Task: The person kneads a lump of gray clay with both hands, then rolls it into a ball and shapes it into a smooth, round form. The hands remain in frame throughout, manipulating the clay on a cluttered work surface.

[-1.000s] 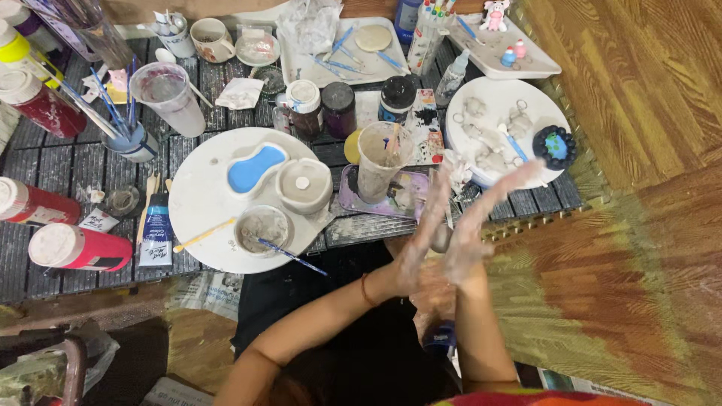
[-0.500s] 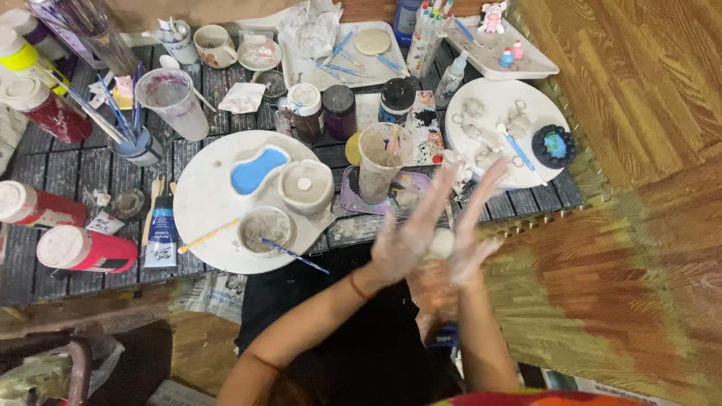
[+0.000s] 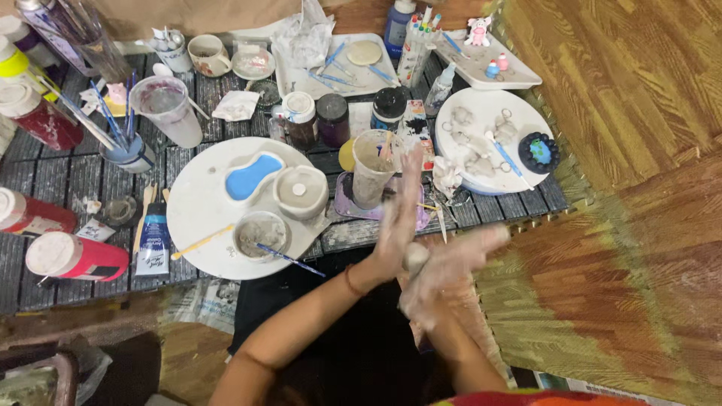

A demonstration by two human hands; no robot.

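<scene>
**A:** Pale lump (image 3: 416, 256), a small whitish piece, sits squeezed between the two palms, just below the left fingers and at the root of the right ones. Only its rounded end shows.

**B:** How do the hands stand?

**A:** The left hand (image 3: 396, 225) is upright, fingers straight, close together and pointing away from the body toward the tall paint-smeared cup (image 3: 371, 168). The right hand (image 3: 444, 267) lies across it, fingers stretched flat toward the person's right. Both are blurred and coated in something pale. Neither set of fingers is curled; the lump is pressed between flat palms, not gripped.

**B:** What lies beyond the left fingertips?

**A:** The cup is nearest, just past them on a purple tray (image 3: 347, 204). Further off to their left is a round white board (image 3: 203, 218) with a blue puddle-shaped mould (image 3: 253, 177), a lidded white pot (image 3: 301, 191) and a grey bowl (image 3: 261, 234) with a blue-handled brush (image 3: 289, 259) leaning out.

**B:** And on the right-hand side?

**A:** Beyond the right fingertips, further from the body, a white plate (image 3: 519, 120) carries small pale figures, with a dark round dish of blue and green (image 3: 538, 153) at its edge. Everything rests on a dark slatted mat (image 3: 60, 173).
</scene>
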